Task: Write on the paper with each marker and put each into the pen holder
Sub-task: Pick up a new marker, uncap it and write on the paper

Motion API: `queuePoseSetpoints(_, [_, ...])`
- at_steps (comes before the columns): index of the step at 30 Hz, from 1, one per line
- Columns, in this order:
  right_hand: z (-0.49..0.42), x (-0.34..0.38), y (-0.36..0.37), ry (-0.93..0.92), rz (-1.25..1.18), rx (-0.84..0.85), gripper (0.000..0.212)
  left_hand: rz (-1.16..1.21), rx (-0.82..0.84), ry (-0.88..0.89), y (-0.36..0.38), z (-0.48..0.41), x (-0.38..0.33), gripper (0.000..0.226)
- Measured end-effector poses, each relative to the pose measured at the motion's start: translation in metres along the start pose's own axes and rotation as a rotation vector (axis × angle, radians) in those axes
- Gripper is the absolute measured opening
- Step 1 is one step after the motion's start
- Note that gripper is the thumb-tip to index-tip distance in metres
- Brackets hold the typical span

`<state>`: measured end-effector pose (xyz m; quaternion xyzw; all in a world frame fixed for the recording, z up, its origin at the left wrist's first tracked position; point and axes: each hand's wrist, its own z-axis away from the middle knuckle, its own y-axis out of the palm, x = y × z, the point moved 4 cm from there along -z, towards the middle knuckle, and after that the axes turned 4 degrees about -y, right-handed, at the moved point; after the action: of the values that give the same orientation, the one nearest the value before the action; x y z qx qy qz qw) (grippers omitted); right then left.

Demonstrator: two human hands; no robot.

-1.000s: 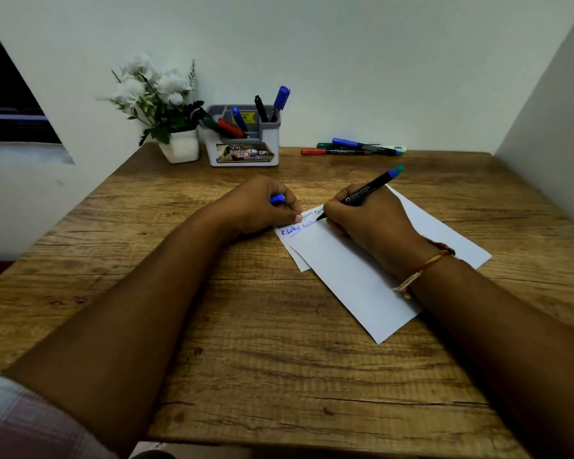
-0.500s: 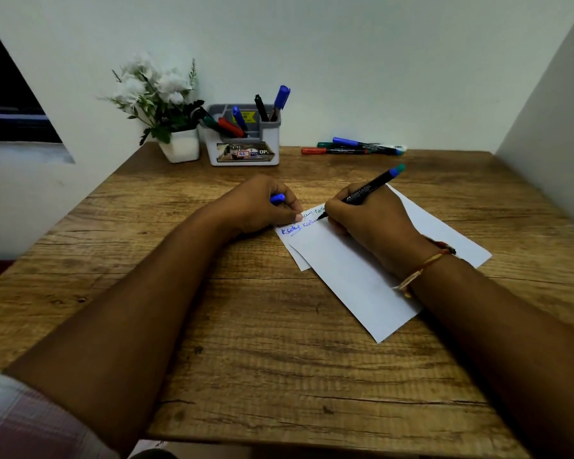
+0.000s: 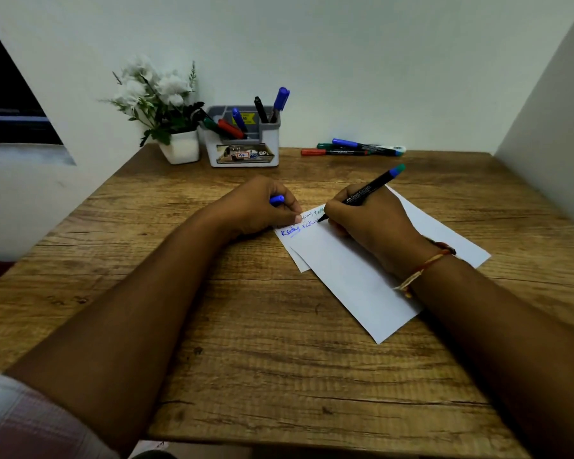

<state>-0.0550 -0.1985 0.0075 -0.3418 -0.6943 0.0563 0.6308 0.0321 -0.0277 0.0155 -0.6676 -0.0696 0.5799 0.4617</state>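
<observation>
White paper lies at an angle on the wooden table, with blue and green words at its top left corner. My right hand grips a black marker with a blue-green end, its tip touching the paper beside the writing. My left hand holds a blue cap in curled fingers, with a fingertip on the paper's corner. The grey and white pen holder stands at the back with several markers in it. Several more markers lie at the back right.
A white pot of white flowers stands left of the pen holder against the wall. A side wall rises along the table's right edge. A second sheet peeks out under the paper's left side.
The marker tip has crept a little to the right along the line of writing. My left hand has stayed put with the cap.
</observation>
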Motion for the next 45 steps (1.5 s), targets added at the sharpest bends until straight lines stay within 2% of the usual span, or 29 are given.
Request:
queuePoseSetpoints(3, [0.0,-0.001,0.0,-0.013,0.018,-0.019,0.012,0.005,-0.008,-0.002,0.0,0.0,0.0,0.009])
queuePoseSetpoints(9, [0.001,0.001,0.001,-0.02,0.0,0.059,0.012,0.012,-0.013,-0.005,0.0,-0.001,0.001,0.01])
queuePoseSetpoints(14, [0.001,0.002,0.0,-0.043,0.007,0.023,0.009,0.015,0.001,-0.015,0.001,-0.001,0.001,0.009])
queuePoseSetpoints(21, [0.003,0.005,0.001,-0.018,-0.016,0.105,0.013,0.035,-0.002,-0.005,0.0,-0.001,0.002,0.009])
queuePoseSetpoints(28, [-0.001,0.0,-0.001,0.008,-0.008,0.01,0.009,0.013,-0.002,-0.019,0.0,-0.003,0.002,0.01])
queuePoseSetpoints(34, [-0.006,-0.004,-0.005,0.07,-0.208,-0.001,0.014,0.023,-0.026,0.003,-0.001,-0.002,0.002,0.01])
queuePoseSetpoints(37, [-0.008,-0.004,-0.008,0.012,-0.27,-0.016,0.026,0.237,-0.143,-0.001,-0.007,0.0,0.004,0.016])
queuePoseSetpoints(41, [-0.005,0.008,-0.013,-0.051,-0.414,-0.036,0.016,0.683,-0.298,-0.058,-0.014,-0.003,0.006,0.024])
queuePoseSetpoints(43, [-0.002,0.015,-0.013,-0.029,-0.529,-0.002,0.02,0.922,-0.333,-0.061,-0.015,-0.005,0.004,0.021])
queuePoseSetpoints(45, [0.003,0.022,-0.014,-0.081,-0.547,0.023,0.023,1.128,-0.33,-0.04,-0.017,-0.003,0.002,0.02])
